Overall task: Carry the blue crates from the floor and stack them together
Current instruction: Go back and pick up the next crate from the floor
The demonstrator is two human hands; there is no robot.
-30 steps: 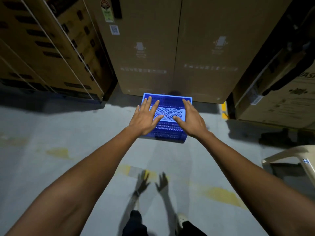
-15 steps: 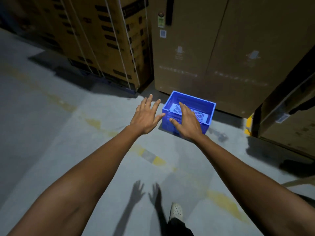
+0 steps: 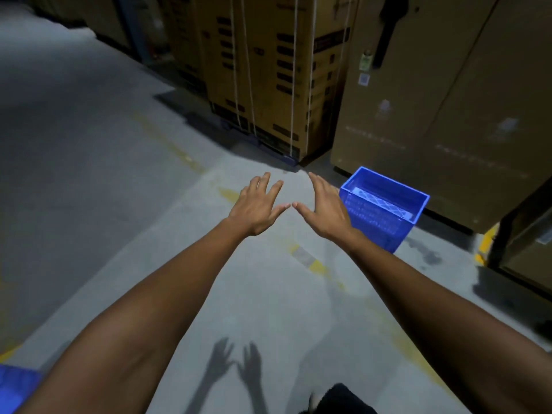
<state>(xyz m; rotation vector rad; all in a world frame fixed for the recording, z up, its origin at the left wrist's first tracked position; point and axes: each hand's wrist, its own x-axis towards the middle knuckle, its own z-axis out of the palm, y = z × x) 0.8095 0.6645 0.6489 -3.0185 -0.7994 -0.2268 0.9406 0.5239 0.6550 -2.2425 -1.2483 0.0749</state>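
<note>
A blue plastic crate point(image 3: 385, 204) stands upright on the grey floor at the right, close to a tall cardboard box. A white lattice sheet lies inside it. My left hand point(image 3: 258, 206) and my right hand point(image 3: 324, 209) are stretched out in front of me, fingers spread, holding nothing, thumbs nearly touching. Both hang over bare floor to the left of the crate; my right hand's edge overlaps the crate's near left corner in view. A corner of a second blue crate point(image 3: 15, 386) shows at the bottom left edge, partly behind my left arm.
Tall cardboard boxes point(image 3: 442, 100) line the right. Strapped cartons on a pallet point(image 3: 268, 73) stand behind the hands. Faded yellow floor lines point(image 3: 313, 264) cross the concrete. Open floor stretches to the left. My dark trouser leg and shoe point(image 3: 334, 398) show at the bottom.
The view has swung left, so the crate slid from centre to the right. My hands, which were over the crate, now sit to its left, empty. A second crate's corner came into view.
</note>
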